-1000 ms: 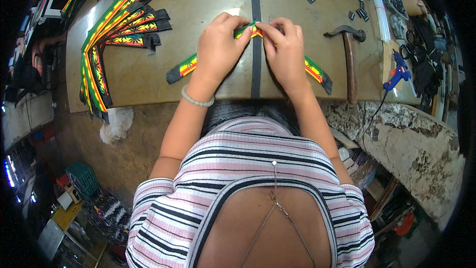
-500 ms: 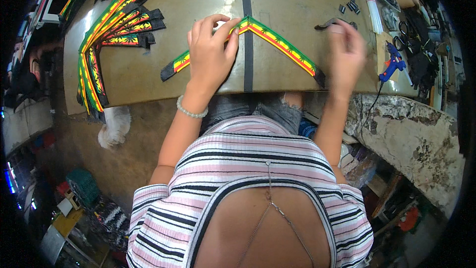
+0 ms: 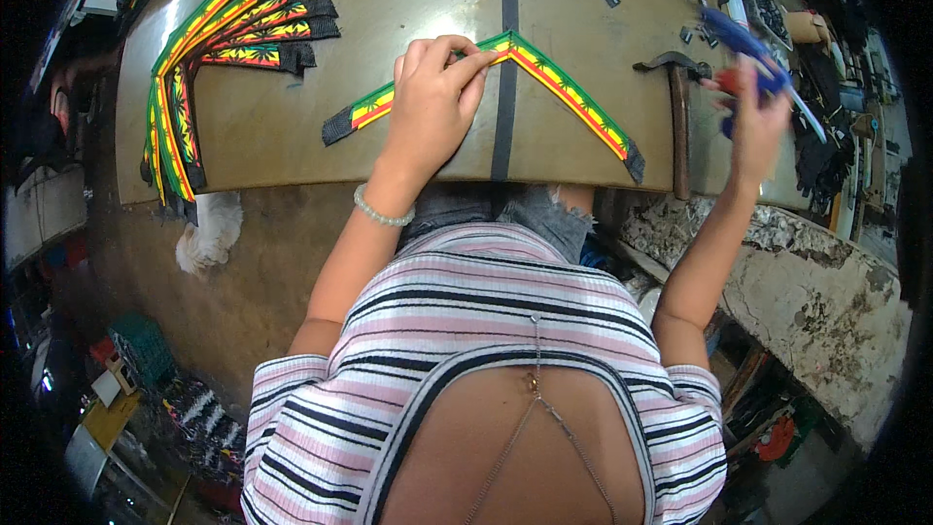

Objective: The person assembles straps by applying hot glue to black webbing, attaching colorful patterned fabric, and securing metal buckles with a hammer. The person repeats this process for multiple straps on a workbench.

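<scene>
On table [image 3: 292,136]: strap [image 3: 544,73] folded, apex pointing away; left hand [image 3: 432,107] pinning.

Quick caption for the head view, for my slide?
Left hand pins a folded striped strap on the table; right hand lifts a blue glue gun.

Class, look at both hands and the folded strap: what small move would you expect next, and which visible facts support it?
Probably bringing the blue tool in the right hand down to the fold. The left hand pins the striped strap at its peak on the table, while the right hand is raised off to the side, away from the fold.
</scene>
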{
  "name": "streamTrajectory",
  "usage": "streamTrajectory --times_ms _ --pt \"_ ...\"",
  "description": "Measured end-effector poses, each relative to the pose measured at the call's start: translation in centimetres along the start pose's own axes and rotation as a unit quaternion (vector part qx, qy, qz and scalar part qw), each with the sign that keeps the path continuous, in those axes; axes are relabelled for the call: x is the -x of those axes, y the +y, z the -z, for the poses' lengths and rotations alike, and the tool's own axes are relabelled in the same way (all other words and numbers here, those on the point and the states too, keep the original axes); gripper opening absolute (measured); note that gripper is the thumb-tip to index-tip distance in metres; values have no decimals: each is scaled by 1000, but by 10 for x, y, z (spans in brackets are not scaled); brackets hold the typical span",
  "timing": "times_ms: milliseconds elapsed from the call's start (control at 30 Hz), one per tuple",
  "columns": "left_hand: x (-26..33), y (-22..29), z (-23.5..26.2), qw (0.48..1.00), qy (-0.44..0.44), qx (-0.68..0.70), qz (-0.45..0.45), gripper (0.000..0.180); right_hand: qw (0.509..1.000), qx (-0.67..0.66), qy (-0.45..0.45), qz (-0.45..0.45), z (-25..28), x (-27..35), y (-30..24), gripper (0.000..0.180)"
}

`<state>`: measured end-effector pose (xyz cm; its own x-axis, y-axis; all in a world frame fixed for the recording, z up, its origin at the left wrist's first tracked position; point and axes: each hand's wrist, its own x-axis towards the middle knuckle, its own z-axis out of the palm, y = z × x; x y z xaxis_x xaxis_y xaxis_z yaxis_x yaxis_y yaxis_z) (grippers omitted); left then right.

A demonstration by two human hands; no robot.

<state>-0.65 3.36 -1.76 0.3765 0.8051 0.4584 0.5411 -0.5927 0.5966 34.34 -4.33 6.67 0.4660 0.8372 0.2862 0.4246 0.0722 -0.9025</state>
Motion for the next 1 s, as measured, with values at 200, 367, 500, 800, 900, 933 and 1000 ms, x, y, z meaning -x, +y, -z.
streamTrajectory --times_ms 200,367,500,800,900,933,1000 --pt "0 1 -1 1000 17 -3 -14 19 967 166 -192 30 -106 5 -29 52" --pt "0 1 0 1000 -4 1 5 21 942 264 -203 46 -111 -1 -27 57" --pt "-1 1 0 1000 20 -3 -17 19 936 276 -206 70 -116 3 -30 56" --pt "-1 2 2 1000 -4 0 3 20 915 318 -229 96 -114 13 -44 62" --pt "0 2 1 1000 -5 -6 3 20 914 323 -228 93 -111 20 -45 57" --pt "0 1 1 1000 -6 -8 2 20 913 327 -226 89 -110 23 -45 55" --pt "0 1 0 1000 -6 -12 1 21 915 327 -222 80 -109 27 -45 56"
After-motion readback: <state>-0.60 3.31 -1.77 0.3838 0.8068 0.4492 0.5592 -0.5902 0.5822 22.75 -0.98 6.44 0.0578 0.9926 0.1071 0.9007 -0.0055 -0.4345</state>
